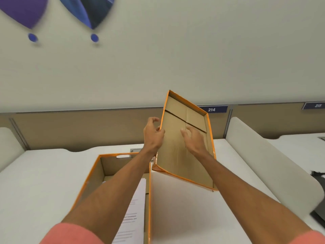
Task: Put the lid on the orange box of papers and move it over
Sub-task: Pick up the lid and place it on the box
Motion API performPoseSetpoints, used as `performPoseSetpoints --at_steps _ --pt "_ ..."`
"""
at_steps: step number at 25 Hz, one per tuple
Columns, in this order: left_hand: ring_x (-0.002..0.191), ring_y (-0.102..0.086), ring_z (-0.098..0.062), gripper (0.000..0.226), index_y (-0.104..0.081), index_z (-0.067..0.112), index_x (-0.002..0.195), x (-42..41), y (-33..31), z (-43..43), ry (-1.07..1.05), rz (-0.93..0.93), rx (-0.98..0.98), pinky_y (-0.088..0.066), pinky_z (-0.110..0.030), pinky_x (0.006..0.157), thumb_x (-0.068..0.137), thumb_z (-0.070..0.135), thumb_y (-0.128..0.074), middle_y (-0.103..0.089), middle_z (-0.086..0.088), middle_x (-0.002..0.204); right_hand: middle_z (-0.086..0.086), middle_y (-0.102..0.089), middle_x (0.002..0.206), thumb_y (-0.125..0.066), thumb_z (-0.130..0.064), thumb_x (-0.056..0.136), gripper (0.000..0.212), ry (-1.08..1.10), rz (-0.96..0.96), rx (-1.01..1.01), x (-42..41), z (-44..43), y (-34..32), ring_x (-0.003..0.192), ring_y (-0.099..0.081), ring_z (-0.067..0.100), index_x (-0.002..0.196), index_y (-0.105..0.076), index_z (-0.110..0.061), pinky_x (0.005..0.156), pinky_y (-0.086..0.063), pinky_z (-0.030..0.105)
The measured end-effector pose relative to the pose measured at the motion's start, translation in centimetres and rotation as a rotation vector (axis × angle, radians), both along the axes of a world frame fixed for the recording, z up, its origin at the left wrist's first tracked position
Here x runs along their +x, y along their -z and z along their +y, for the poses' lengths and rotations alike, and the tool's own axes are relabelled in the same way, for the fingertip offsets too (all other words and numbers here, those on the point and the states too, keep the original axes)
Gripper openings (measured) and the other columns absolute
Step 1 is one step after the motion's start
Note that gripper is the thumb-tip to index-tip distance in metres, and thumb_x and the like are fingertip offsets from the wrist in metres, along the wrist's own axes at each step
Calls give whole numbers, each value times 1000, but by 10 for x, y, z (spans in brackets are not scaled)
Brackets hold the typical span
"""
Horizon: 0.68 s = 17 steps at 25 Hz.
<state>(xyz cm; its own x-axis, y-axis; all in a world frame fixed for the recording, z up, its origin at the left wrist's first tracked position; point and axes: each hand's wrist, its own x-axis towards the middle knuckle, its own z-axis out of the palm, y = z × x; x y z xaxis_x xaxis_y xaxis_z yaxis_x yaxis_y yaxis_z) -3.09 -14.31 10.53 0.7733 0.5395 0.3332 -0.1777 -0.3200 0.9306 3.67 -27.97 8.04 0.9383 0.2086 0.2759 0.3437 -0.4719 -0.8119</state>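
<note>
The orange box (pixel 91 175) stands open on the white desk, low and left of centre, with white printed papers (pixel 135 205) upright inside. The orange-edged lid (pixel 177 155) is tilted up above the box's right side, its brown cardboard inside facing me. My left hand (pixel 153 134) grips the lid's left rim. My right hand (pixel 194 138) lies in front of the lid's inner face with fingers spread; I cannot tell whether it touches the cardboard.
A beige partition (pixel 79 127) with number tags 214 (pixel 212 109) and 215 (pixel 316 105) backs the white desk (pixel 44 173). A rounded white divider (pixel 267 155) stands to the right, with dark objects (pixel 318 175) beyond it.
</note>
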Motion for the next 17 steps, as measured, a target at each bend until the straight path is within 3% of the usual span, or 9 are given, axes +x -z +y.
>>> performPoseSetpoints --at_steps 2,4,5,7,9,12,15,17 --pt "97 -67 -19 47 -44 13 119 -10 -5 9 -4 -38 -13 -52 -15 56 79 -1 -64 -50 -3 125 21 -58 132 -40 -44 99 53 -112 37 177 -17 29 -28 126 -51 35 125 -56 -1 105 -40 49" --pt "82 -69 -7 58 -40 19 116 -19 -11 14 15 -49 -41 -50 -11 56 72 5 -74 -50 -2 128 21 -60 127 -35 -48 99 59 -135 181 313 -28 54 -49 120 -54 35 121 -56 3 102 -42 49" --pt "75 -68 -1 64 -39 20 116 -23 -15 16 20 -50 -70 -49 -10 56 68 7 -78 -52 -1 127 20 -65 118 -35 -46 100 58 -133 230 351 -32 64 -57 112 -59 34 115 -60 4 97 -46 46" --pt "73 -68 3 73 -37 19 118 -30 -22 22 45 -66 -156 -52 -10 58 63 5 -83 -59 -5 124 11 -63 82 -40 -36 101 42 -148 230 414 -43 78 -67 81 -59 26 92 -64 -2 71 -50 35" --pt "82 -69 -1 80 -35 16 123 -37 -28 26 149 -107 -247 -57 -15 63 62 -3 -83 -63 -13 123 4 -55 69 -48 -23 99 24 -142 201 485 -50 85 -76 65 -53 19 84 -62 -10 56 -45 28" --pt "108 -65 -11 93 -32 22 132 -53 -40 40 445 -123 -384 -59 -31 79 60 -6 -84 -57 -12 130 6 -53 69 -52 -15 96 17 -123 207 609 -59 87 -94 60 -51 18 81 -60 -12 52 -47 26" --pt "123 -54 -13 84 -41 17 134 -68 -43 70 431 -31 -344 -44 -39 105 65 33 -85 -53 -3 136 4 -44 66 -51 -11 96 21 -165 217 755 -73 89 -120 57 -45 16 76 -57 -11 54 -45 28" --pt "124 -48 -9 72 -45 14 134 -81 -37 95 295 67 -297 -34 -34 107 78 52 -69 -51 -1 139 3 -42 64 -49 -10 96 24 -203 219 857 -88 91 -136 55 -45 16 73 -55 -11 53 -45 29"
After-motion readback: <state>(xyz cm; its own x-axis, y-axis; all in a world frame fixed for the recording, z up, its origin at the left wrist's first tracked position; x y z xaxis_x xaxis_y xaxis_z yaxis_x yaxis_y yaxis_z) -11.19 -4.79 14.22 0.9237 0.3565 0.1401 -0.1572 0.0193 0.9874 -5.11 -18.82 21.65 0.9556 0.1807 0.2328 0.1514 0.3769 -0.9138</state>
